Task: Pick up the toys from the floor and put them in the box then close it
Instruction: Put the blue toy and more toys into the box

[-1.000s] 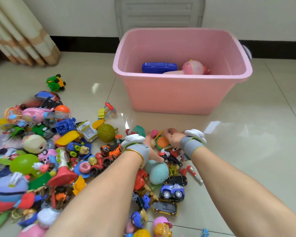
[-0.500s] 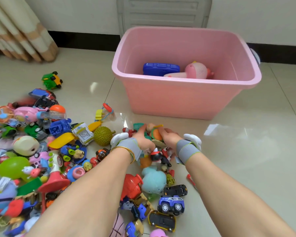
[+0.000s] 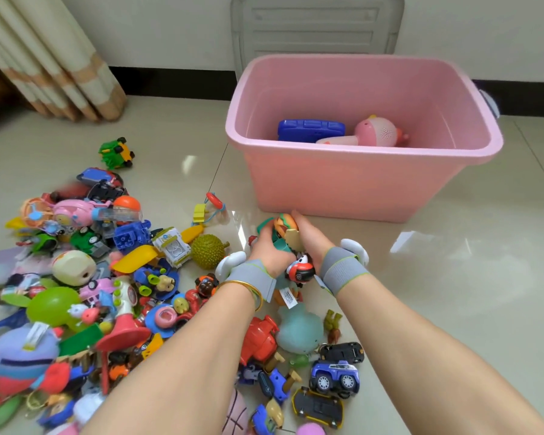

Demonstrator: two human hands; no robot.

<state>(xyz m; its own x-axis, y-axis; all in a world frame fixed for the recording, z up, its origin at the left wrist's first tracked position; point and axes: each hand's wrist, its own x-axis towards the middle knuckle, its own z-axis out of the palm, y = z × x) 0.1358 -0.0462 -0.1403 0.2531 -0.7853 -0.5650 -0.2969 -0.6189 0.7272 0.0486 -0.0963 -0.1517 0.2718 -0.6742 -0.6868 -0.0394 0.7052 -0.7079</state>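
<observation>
A pink plastic box (image 3: 343, 186) stands open on the tiled floor, with a blue toy (image 3: 310, 129) and a pink round toy (image 3: 377, 132) inside. Just in front of its near wall, my left hand (image 3: 266, 251) and my right hand (image 3: 310, 243) press together around a bunch of small toys (image 3: 288, 235): a burger-shaped toy on top, a green piece, and a red and white figure (image 3: 300, 270) at the bottom. The bunch is lifted a little above the floor. A big pile of toys (image 3: 113, 277) covers the floor to the left and below my arms.
The grey box lid (image 3: 314, 23) leans against the wall behind the box. A curtain (image 3: 54, 58) hangs at the back left. A durian toy (image 3: 208, 251) lies close to my left wrist. Toy cars (image 3: 335, 373) lie between my forearms. Bare tiles extend to the right.
Both hands closed together on a bunch of small toys and lifted it off the floor, moving forward toward the pink box. The view moved closer to the box.
</observation>
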